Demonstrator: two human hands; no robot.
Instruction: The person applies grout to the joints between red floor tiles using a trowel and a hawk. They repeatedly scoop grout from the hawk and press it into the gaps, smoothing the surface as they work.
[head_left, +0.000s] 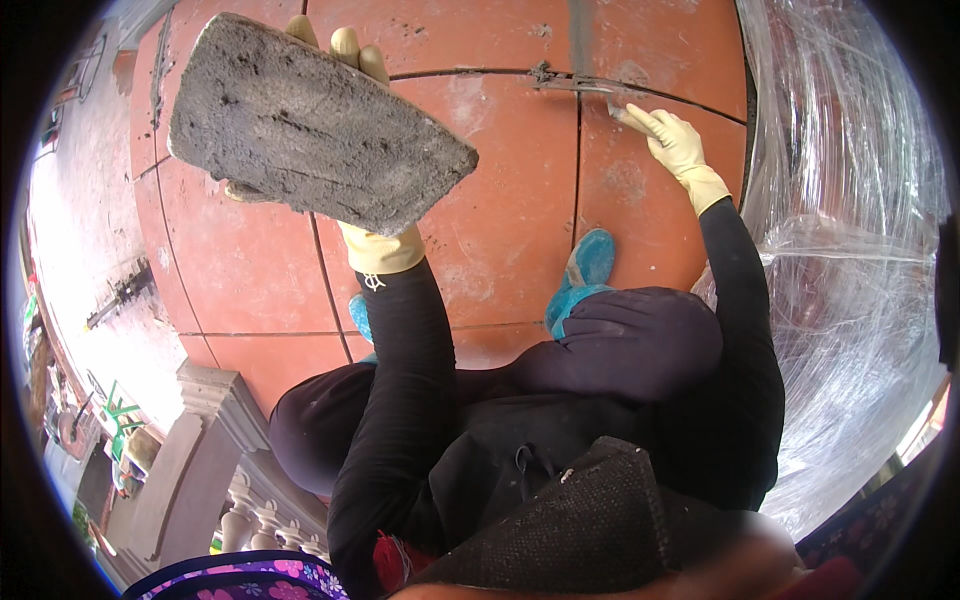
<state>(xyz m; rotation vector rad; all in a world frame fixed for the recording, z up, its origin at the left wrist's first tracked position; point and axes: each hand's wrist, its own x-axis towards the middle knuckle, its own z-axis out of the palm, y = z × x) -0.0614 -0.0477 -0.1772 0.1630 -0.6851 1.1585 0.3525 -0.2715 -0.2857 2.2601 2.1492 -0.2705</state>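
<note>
Purple flower-printed fabric (pixel 285 575) curves along the lower left edge, closest to the lens, with a black coarse-weave flap (pixel 560 520) just right of it. Terracotta floor tiles (pixel 480 170) fill most of the view, dark joints between them, pale smudges on several. Clear plastic sheeting (pixel 850 190), wrinkled and shiny, covers the right side. Dark trousers (pixel 640 335), knees bent, over the tiles; black sleeves (pixel 400 350) on both arms.

Mortar-smeared board (pixel 310 125), grey, rough-faced, raised above the tiles at upper left, broad face to the camera, tilted. Stone-coloured balustrade (pixel 190 475) at lower left, with turned balusters.

Left hand (pixel 345 48), cream rubber glove, grips the board from behind: fingertips show past the top edge, palm hidden. Right hand (pixel 674 143), same glove, reaches forward to the right, fingers closed round the handle of a trowel (pixel 585 86). Trowel's thin blade appears nearly edge-on along a tile joint; cannot tell whether it touches. Blue shoe (pixel 594 257) on the tiles below; the other is partly hidden by the left sleeve. Small grey mortar dab (pixel 541 72) at the blade's left end.
</note>
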